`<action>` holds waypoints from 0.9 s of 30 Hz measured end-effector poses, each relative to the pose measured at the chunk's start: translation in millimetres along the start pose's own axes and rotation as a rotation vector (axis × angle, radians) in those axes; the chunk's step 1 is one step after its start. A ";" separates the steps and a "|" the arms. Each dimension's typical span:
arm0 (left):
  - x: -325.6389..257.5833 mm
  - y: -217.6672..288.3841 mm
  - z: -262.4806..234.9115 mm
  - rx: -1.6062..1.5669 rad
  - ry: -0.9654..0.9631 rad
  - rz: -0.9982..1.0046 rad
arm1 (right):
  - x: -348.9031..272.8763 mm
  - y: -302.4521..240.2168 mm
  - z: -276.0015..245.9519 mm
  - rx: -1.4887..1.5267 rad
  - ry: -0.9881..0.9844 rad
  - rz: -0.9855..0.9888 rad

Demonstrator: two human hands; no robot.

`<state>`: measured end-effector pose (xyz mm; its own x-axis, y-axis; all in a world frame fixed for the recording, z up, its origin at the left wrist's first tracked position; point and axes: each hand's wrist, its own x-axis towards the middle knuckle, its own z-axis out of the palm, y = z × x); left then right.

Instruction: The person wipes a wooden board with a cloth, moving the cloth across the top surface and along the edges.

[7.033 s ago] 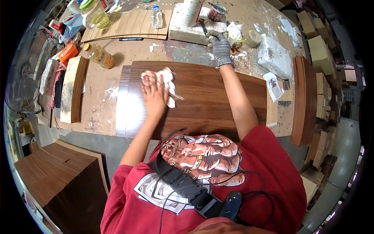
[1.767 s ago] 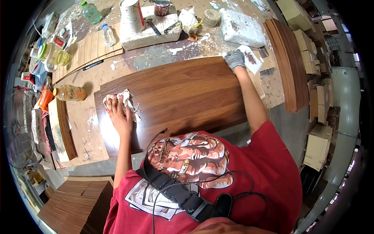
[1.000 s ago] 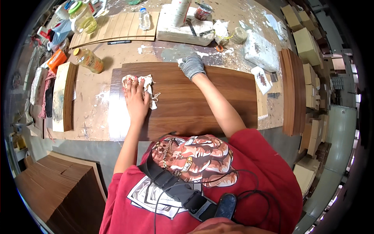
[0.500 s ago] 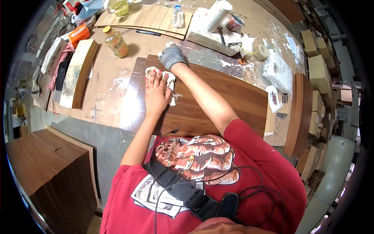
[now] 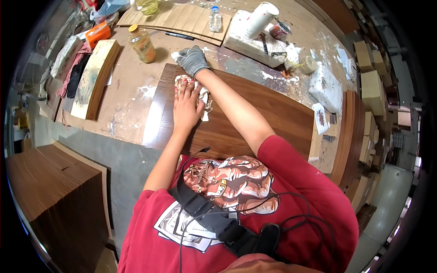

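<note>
1. 2 hands work near the upper middle of the frame, on a long dark brown wooden panel (image 5: 255, 120) that lies flat on the dusty, paint-flecked desk (image 5: 132, 91).
2. The bare left hand (image 5: 185, 105) lies flat with fingers spread, pressing a crumpled white rag with reddish stains (image 5: 200, 95) onto the panel near its upper left corner.
3. The right hand (image 5: 193, 59), in a grey work glove, rests palm down at the panel's far edge, just above the rag; its fingers look loosely curled and hold nothing that can be seen.
4. The right forearm crosses the panel diagonally from the red-sleeved shoulder at lower right.
5. Left of the panel stands a clear plastic bottle of yellowish liquid with a yellow cap (image 5: 141, 44), and further left lies a curved, light-edged wooden piece (image 5: 95, 77).
6. At the top of the frame, a small clear water bottle (image 5: 215, 20) stands on a pale slatted wooden board (image 5: 177, 18), with a black pen (image 5: 179, 35) just below the board.
7. At upper right, a white paper roll (image 5: 260, 19) sits on a white foam block (image 5: 255, 43).
8. Another curved dark wooden panel (image 5: 350, 136) stands along the right side.
</note>
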<state>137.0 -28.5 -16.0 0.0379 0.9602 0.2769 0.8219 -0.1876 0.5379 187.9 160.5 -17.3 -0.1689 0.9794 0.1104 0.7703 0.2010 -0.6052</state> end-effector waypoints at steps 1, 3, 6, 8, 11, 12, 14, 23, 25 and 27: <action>3.1 3.4 -0.5 -0.013 -0.003 0.013 | -4.7 16.6 -5.1 0.076 0.048 -0.046; -1.9 -2.8 -1.4 -0.005 -0.024 -0.023 | -28.3 16.5 -35.7 0.321 0.000 -0.106; 4.0 -1.5 3.0 0.042 -0.034 0.062 | -64.9 82.1 -85.2 0.524 0.304 -0.046; -1.5 -9.2 11.0 -0.005 -0.036 0.040 | -101.5 131.6 -126.6 0.426 0.606 0.048; 2.0 -1.7 7.2 0.016 -0.059 0.062 | -155.2 257.9 -210.9 0.143 0.826 0.307; -0.1 -2.3 5.2 0.029 -0.064 0.049 | -176.6 279.5 -244.0 0.069 0.861 0.353; 3.3 4.3 6.1 0.061 -0.092 0.051 | -233.3 356.8 -309.5 -0.156 0.768 0.580; 14.0 37.3 28.2 0.098 -0.283 0.108 | -338.1 483.4 -399.3 -0.714 0.580 1.015; 24.0 65.6 42.0 0.000 -0.343 0.189 | -327.6 468.9 -377.8 -0.365 0.863 0.414; 6.8 70.6 47.6 -0.121 -0.322 0.122 | -243.3 296.1 -314.7 -0.004 0.654 0.407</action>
<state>222.3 -25.4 -14.0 0.3243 0.9416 0.0905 0.7279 -0.3094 0.6120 650.6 -12.9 24.7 0.5254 0.7866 0.3244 0.6963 -0.1783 -0.6952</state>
